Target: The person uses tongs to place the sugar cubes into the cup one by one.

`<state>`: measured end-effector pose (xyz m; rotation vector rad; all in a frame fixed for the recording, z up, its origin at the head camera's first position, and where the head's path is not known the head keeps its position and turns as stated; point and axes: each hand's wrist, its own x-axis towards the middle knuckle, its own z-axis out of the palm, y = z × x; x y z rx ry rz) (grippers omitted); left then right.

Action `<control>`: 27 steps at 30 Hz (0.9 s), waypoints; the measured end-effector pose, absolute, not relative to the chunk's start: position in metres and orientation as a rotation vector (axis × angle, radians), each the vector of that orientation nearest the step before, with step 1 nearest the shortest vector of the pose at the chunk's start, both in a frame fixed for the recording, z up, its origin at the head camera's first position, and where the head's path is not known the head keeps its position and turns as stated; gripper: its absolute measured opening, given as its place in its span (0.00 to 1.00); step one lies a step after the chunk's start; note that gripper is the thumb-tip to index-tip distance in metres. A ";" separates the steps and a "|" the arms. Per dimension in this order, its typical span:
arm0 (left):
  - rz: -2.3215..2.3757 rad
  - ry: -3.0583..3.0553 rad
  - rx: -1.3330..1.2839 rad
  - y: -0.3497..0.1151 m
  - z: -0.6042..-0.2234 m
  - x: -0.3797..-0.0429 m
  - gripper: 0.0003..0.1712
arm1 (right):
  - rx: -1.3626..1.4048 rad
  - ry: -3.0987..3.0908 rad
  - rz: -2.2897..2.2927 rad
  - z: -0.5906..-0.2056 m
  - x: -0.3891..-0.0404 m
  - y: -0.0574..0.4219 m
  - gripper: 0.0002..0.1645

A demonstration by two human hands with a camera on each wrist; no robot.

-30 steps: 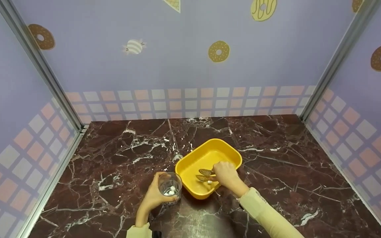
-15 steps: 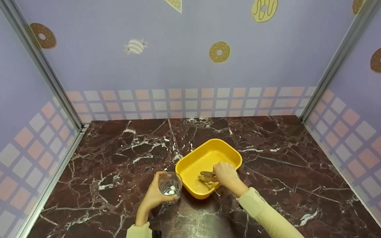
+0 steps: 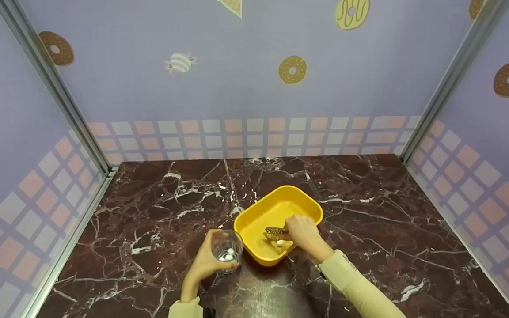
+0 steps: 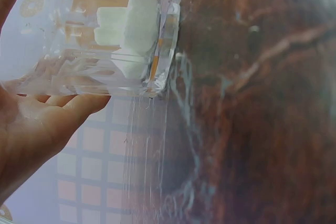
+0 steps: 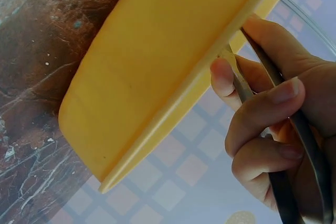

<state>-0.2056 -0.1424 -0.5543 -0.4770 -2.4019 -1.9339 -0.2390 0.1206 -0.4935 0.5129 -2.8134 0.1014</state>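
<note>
My left hand (image 3: 210,259) grips a clear cup (image 3: 232,245) beside the near left side of a yellow tub (image 3: 248,213). Through the cup's wall in the left wrist view, several white blocks (image 4: 140,24) show at its bottom. My right hand (image 3: 303,232) holds tongs (image 3: 275,231) over the tub, their perforated tips low inside it. A small white piece (image 3: 280,243) lies in the tub just below and beside the tips, apart from them as far as I can tell. From the right wrist, the tongs' dark arms (image 5: 304,135) run through my curled fingers, and the tub's wall hides the tips.
The tub stands on a dark red marbled table (image 3: 157,212). A lilac wall (image 3: 237,97) with a tile pattern rises behind, and side walls with metal corner posts (image 3: 435,101) flank the table.
The tongs' tips have drawn closer together than a second ago and shifted slightly. The white piece, hidden half a second ago, shows again. My left hand and the cup have stayed still.
</note>
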 end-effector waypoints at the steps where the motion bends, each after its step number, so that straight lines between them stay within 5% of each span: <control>1: -1.935 -2.402 -0.478 -0.142 -0.554 -0.206 0.48 | 0.518 -2.812 0.125 -0.492 -0.239 0.121 0.18; 27: -1.919 -2.403 -0.484 -0.142 -0.554 -0.206 0.47 | 0.640 -2.751 0.144 -0.435 -0.220 0.096 0.10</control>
